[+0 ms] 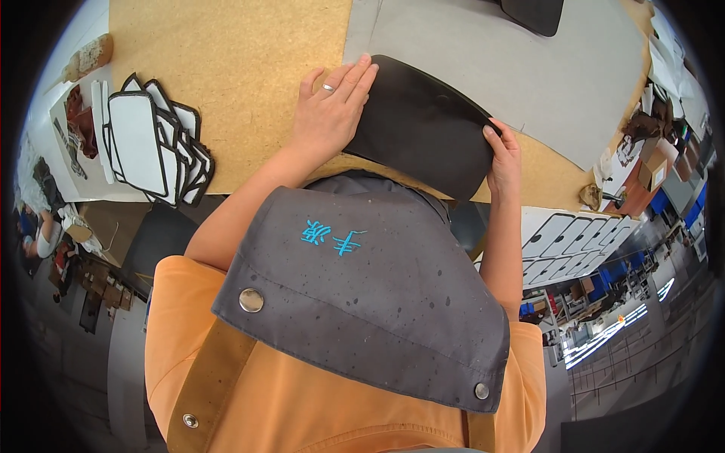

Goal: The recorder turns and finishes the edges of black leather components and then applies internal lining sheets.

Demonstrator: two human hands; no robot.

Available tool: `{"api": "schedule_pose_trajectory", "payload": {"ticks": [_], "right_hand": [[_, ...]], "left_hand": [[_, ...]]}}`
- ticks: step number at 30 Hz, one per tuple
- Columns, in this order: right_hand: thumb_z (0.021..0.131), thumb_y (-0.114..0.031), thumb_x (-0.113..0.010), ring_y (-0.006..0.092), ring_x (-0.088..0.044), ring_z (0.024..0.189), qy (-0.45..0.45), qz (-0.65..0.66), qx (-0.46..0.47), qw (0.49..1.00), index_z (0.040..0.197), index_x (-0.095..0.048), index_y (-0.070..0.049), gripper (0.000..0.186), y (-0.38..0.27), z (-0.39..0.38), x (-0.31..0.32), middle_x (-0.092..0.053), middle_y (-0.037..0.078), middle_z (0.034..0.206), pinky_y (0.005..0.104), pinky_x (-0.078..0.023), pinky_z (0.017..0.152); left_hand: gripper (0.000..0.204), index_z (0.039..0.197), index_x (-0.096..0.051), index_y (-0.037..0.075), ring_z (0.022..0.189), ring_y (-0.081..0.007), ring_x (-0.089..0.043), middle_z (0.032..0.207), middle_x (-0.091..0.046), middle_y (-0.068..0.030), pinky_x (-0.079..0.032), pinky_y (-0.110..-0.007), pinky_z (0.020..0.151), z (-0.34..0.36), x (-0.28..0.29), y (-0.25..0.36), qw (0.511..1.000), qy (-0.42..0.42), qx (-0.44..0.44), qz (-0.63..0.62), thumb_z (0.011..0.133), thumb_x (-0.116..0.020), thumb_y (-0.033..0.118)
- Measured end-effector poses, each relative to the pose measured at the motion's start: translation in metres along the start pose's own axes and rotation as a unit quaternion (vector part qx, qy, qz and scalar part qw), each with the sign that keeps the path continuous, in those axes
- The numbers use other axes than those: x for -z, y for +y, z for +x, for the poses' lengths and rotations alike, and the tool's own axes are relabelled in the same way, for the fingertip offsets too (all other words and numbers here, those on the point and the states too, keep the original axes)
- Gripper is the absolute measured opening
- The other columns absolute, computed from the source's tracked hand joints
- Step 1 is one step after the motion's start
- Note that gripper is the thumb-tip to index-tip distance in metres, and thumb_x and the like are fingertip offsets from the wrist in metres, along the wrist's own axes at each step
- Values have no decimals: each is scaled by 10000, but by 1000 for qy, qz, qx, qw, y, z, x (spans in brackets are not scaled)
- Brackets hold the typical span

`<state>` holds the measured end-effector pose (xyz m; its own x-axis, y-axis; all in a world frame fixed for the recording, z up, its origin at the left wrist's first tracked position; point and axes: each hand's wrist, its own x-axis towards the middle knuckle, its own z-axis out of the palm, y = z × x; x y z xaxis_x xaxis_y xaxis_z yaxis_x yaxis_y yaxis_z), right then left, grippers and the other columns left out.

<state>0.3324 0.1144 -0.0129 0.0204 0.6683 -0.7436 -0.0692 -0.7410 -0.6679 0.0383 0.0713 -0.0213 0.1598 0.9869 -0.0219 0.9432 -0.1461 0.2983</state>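
Note:
A black, smooth, curved-edged sheet (418, 122) lies at a slant over the front of the tan work board (226, 53) and a grey board (521, 83). My left hand (332, 106), wearing a ring, rests on its left end with fingers stretched out. At the opposite end my right hand (501, 155) grips the edge, thumb on top and fingers curled at the rim. A grey apron bib (362, 294) is just below the sheet in the picture.
Several white pieces with black borders (136, 143) are stacked at left. Another black piece (529, 15) lies at the top. A cardboard box (653, 170) and clutter sit at right, above a rack of white panels (566, 245). Another person (41, 238) is at far left.

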Motion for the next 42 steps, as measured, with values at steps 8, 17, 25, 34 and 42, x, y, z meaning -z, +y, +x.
{"api": "schedule_pose_trajectory", "payload": {"ticks": [8,17,25,34,42], "right_hand": [[857,-52,-610,98,-613,768,13,15,-24,1000,1067,-608,-2,216,-2,5,-3,-650,43,883,220,-490,682],[836,-44,-618,95,-604,766,10,3,-42,999,1053,-615,4,222,-1,6,-1,-649,39,874,221,-476,693],[835,-52,-618,84,-590,763,14,-16,-14,1000,1005,-637,-2,179,-1,2,-7,-645,23,855,211,-455,701],[843,-68,-622,72,-580,751,9,-14,-19,1000,1010,-633,-12,177,-1,2,-6,-633,4,831,202,-448,686],[833,-100,-666,76,-596,776,19,15,-10,1000,1025,-626,-22,210,4,-1,-7,-647,19,868,211,-465,687]], "left_hand": [[466,1300,-483,134,1089,-98,-510,1302,-501,27,-253,-340,975,4,1,3,1000,-5,-2,23,846,-581,182],[469,1301,-488,142,1018,-112,-506,1237,-517,43,-289,-335,908,9,-8,2,998,-2,-11,61,847,-586,204],[364,1213,-559,124,1020,-181,-505,1138,-558,-4,-283,-366,904,22,3,-24,998,-24,4,-61,851,-531,92],[328,1138,-568,71,1168,-216,-483,1234,-542,-63,-344,-361,954,9,7,-12,982,2,-84,-171,816,-531,21],[432,1265,-493,63,1254,-184,-416,1359,-447,-37,-335,-345,1009,10,-2,-5,994,-26,-76,-69,841,-562,111]]}}
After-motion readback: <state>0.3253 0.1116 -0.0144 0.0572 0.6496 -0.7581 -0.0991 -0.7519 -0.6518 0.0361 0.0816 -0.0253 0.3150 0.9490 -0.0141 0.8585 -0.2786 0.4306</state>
